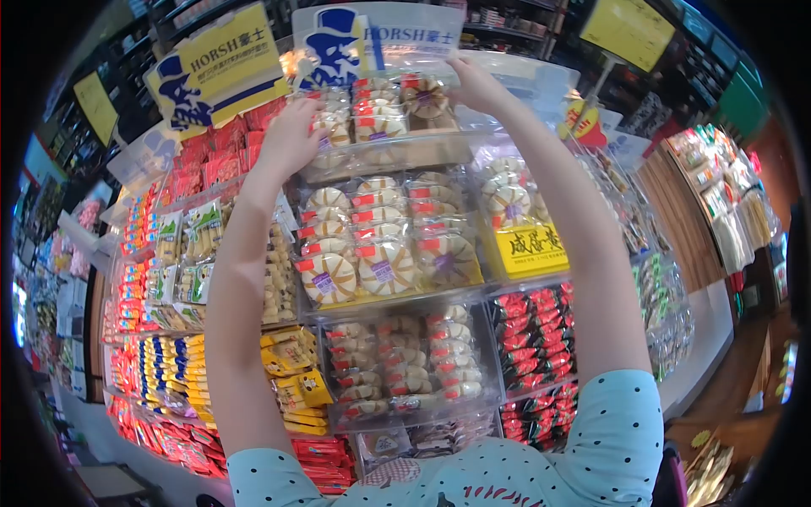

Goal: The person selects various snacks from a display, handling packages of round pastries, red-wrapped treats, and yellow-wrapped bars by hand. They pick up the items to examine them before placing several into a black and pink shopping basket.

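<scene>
Left hand (291, 138) at the left end of the top bin (448, 149), fingers bent over the left column of pastries (332, 127); grip on a pack, cannot tell. Right hand (479, 84) at the bin's right rear, fingers reaching inward near the brown-striped round pastry (425, 99); whether it closes on anything, cannot tell. Pastries in clear wrap with red labels, in columns; middle column (379, 114) between the hands. Right column shorter, cardboard-coloured base (448, 122) showing in front. Behind: HORSH sign (414, 40). Below: middle bin (372, 306), three columns of similar pastries, yellow box (530, 251) to its right. Left of the top bin, red packets (221, 160). Both forearms stretched over the display, polka-dot sleeves at the near side
</scene>
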Demonstrator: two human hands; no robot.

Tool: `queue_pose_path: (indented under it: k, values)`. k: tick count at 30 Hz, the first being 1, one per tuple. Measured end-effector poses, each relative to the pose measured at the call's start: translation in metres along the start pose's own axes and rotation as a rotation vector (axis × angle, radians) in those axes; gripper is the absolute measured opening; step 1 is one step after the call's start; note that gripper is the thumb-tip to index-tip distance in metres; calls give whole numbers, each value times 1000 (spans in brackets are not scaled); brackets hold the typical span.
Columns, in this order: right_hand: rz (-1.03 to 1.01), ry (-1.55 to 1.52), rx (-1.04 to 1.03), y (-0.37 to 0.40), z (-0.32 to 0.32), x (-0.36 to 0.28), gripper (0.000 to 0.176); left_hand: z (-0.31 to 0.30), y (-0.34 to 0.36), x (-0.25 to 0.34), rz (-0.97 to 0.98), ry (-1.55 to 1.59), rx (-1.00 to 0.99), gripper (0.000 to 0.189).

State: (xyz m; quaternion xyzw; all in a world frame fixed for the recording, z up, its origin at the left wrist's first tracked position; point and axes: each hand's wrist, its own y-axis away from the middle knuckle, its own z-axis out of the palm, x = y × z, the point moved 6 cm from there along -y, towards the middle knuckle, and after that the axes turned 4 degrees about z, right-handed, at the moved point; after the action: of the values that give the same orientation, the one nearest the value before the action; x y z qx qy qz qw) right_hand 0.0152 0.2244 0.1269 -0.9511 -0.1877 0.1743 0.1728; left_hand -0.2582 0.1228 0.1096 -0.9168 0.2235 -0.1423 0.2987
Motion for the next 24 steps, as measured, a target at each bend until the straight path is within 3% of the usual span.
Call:
queue_pose_path:
  k: [6,8,10,12,19,21,24]
  values:
    - [-202,166,-165,134,-104,-5,45,-62,11,77,131,85,222,23]
    - [-96,188,-206,207,-155,-9,45,-90,26,125,133,166,351,20]
    - [13,206,-247,281,-198,-7,45,-103,43,179,210,238,339,20]
    - [130,270,-160,355,-241,1,41,-108,66,231,286,311,328,20]
    - [651,249,-29,615,-336,47,38,-60,167,392,613,685,-59,16]
    - [800,270,54,690,-348,49,36,-24,192,423,555,856,-289,15]
    - [1016,166,132,783,-344,25,35,10,224,466,582,966,-401,14]
